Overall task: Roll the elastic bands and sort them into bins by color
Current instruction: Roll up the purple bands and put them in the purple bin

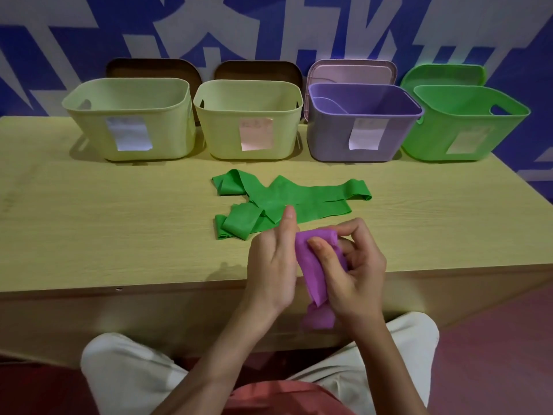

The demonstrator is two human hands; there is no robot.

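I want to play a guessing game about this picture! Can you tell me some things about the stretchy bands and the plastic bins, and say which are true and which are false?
1. Both hands hold the purple stretchy elastic band. True: the left hand and right hand grip it.
2. The green stretchy elastic band lies inside the green plastic bin. False: it lies unrolled on the light wooden table.
3. Four bins stand in a row at the back of the table. True.
4. The purple plastic bin is the leftmost one. False: it is third from the left, beside the green bin.
5. The two pale yellow-green plastic bins stand side by side. True.
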